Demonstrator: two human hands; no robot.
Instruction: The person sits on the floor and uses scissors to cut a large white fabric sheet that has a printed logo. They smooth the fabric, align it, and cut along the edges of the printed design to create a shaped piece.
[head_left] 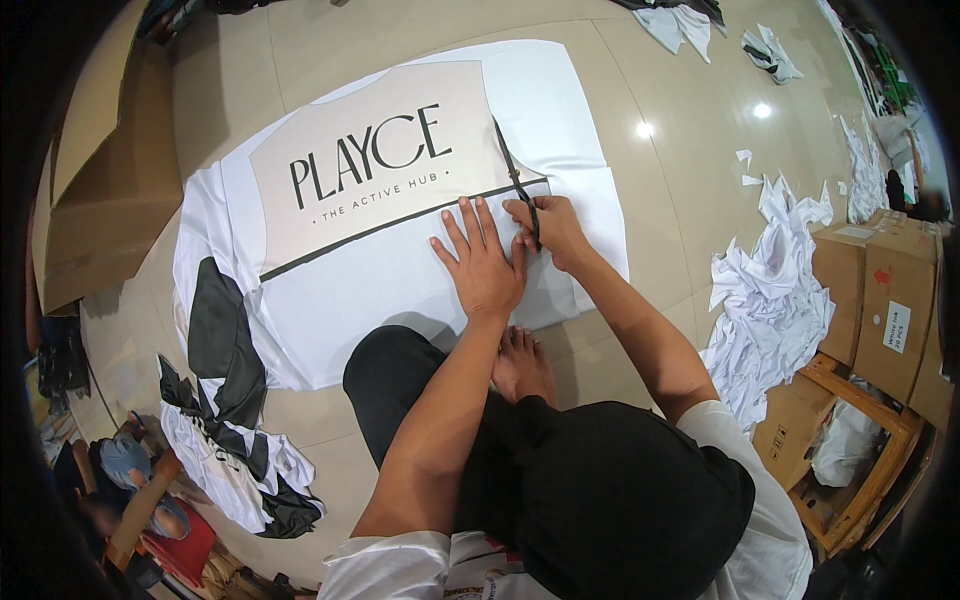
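My right grip (552, 232) wraps the black scissors (514, 172), one o'clock, apparently trimming the printed panel (375, 165) at eleven; my left grip (488, 280) lies spread on white cloth (360, 292), which the next snip needs flat.

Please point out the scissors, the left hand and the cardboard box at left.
Scissors (516, 176), head view: near the pivot.
Left hand (489, 280), head view: its back.
Cardboard box (105, 228), head view: a wall.

The floor (670, 210) is pale, glossy beige tile with thin joint lines, and two spots of light (762, 111) (reflections, by the look of them) shine on it toward the upper right. A large open cardboard box (100, 235) stands at left; brown cartons (880, 300) and a wooden frame (868, 497) crowd the right.
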